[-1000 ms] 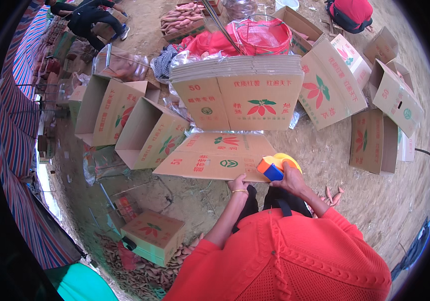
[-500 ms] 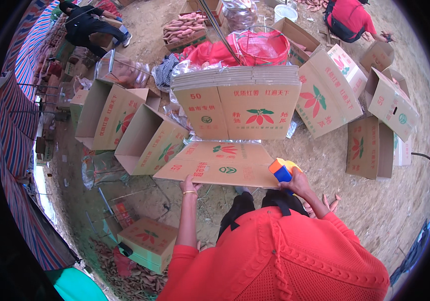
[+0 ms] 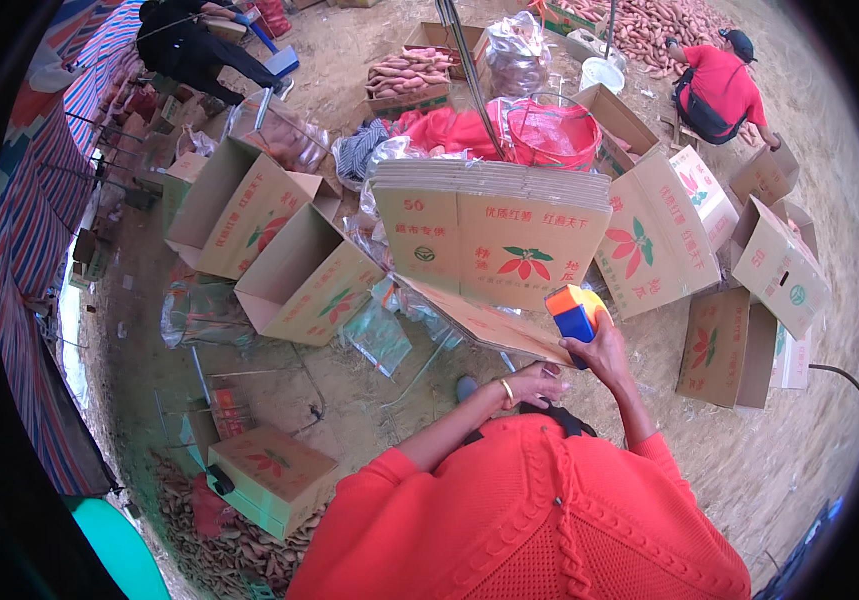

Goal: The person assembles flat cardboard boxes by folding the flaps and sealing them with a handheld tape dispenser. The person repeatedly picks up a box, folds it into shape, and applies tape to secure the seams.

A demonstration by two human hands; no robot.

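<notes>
A flattened cardboard carton (image 3: 479, 318) stands tilted before me, seen almost along its edge. My right hand (image 3: 604, 355) is closed around an orange-and-blue tape dispenser (image 3: 574, 315), pressed against the carton's near right corner. Just below that corner is my left hand (image 3: 534, 384), fingers loosely extended and apart; it seems to hold nothing, though the fingertips are partly obscured. A stack of flat cartons (image 3: 494, 235) leans upright beyond, printed with red and green leaf designs.
Open cartons lie to the left (image 3: 309, 275) and right (image 3: 714, 350). Behind the stack is a red mesh bag (image 3: 549, 135). A closed carton (image 3: 274, 470) sits at lower left beside scattered sweet potatoes. One person in red (image 3: 724, 95) crouches far right; another in black (image 3: 189, 50) bends far left.
My left hand has left the carton's left side and moved right, close to the right hand. The carton has swung from nearly flat to steeply tilted. The dispenser stays in my right hand.
</notes>
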